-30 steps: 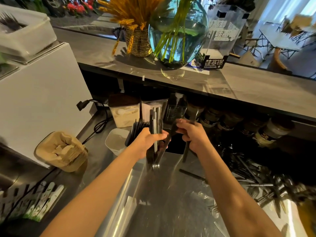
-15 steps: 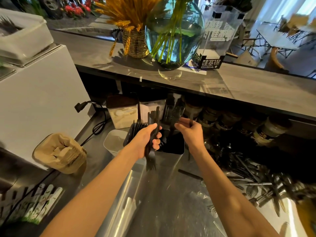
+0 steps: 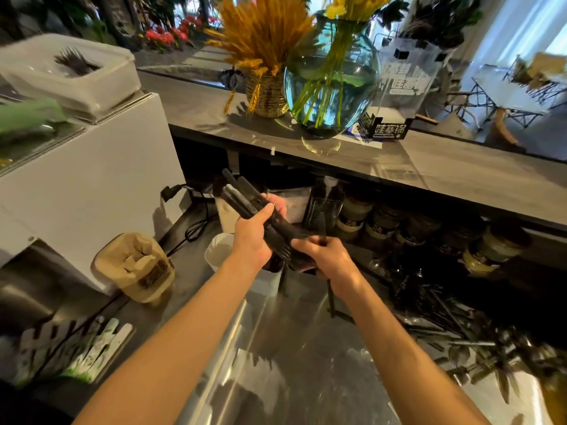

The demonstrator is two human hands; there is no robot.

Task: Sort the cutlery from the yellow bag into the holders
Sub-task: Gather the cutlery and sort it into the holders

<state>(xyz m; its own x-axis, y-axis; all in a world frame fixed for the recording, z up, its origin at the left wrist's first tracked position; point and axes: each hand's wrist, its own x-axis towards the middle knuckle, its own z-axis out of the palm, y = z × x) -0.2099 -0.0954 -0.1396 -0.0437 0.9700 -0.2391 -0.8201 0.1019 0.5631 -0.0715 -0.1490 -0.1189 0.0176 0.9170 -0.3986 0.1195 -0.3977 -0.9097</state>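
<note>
- We see a bundle of dark forks (image 3: 245,199) held tilted above the white holder (image 3: 218,252)
- Our left hand (image 3: 252,237) wraps its fingers around the bundle
- Our right hand (image 3: 329,260) pinches the tine end
- Loose cutlery (image 3: 454,329) lies right on the bench (image 3: 294,363)

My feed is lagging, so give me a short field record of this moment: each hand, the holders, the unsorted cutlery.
left hand: grips a bundle of dark forks, handles up and away, tines near the right hand
right hand: fingers curled round one dark utensil
white holder: on the steel counter, below the left hand
unsorted cutlery: loose pile at right
</note>
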